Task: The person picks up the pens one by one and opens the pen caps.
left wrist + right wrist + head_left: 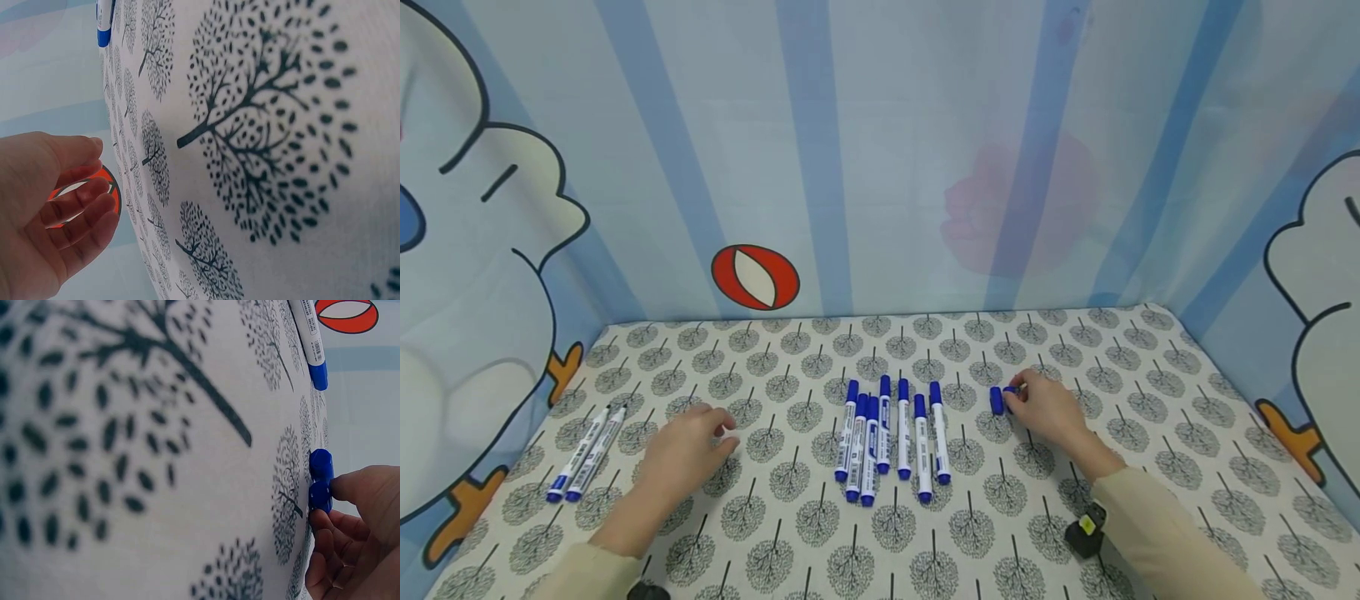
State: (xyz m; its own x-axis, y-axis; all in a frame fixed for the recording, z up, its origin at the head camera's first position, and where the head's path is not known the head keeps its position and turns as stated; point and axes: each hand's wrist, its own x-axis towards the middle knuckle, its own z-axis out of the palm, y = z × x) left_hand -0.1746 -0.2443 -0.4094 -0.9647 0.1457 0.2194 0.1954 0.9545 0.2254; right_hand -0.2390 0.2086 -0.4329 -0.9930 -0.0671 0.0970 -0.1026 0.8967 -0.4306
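Note:
My right hand (pixel 1047 408) pinches a blue marker cap (pixel 320 495) between thumb and fingertip at the right of the table. A second blue cap (pixel 996 401) lies close against its left side. Holding nothing, my left hand (pixel 688 446) hovers over the left part of the cloth, fingers loosely bent; the left wrist view shows the same hand (pixel 59 206) with a gap between thumb and fingers. To its left lie two uncapped markers, one white marker (pixel 578 454) beside another (pixel 597 454), dark tips pointing away.
Several capped white markers (pixel 904 429) with blue caps lie roughly side by side in the middle, between the hands. The table is covered by a cloth (pixel 820 567) with tree prints. A pale blue striped curtain (pixel 895 167) stands behind the table's far edge.

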